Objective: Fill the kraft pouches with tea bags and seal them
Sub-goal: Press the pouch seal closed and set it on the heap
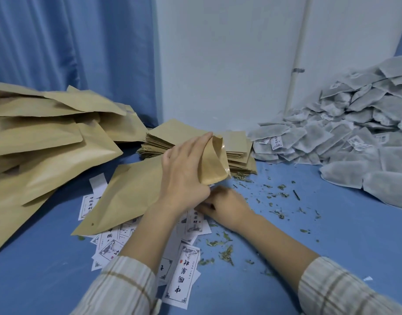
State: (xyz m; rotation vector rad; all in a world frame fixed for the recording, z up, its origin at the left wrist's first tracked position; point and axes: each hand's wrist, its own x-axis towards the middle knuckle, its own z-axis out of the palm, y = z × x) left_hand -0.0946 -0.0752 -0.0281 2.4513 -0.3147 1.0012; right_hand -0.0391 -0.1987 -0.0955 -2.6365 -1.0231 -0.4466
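Left hand (pixel 184 176) grips the kraft pouch (pixel 131 192) at centre frame, fingers curled over the folded-up mouth end (pixel 214 162). I read that as bending the opening to seal it or pop it open; can't tell which. Right hand (pixel 225 208) sits just under it at 5 o'clock, fingers hidden beneath the left, so I cannot tell whether it holds anything. Stack of flat empty pouches (pixel 238 155) at 12 o'clock, within easy reach. Tea bag heap (pixel 354 133) at 2 o'clock. Puffed filled pouches (pixel 47 142) piled at 9 o'clock, out of the way. Printed labels (pixel 186 269) scattered at 6 o'clock on the blue tabletop (pixel 331 223), with loose tea crumbs (pixel 225 253).
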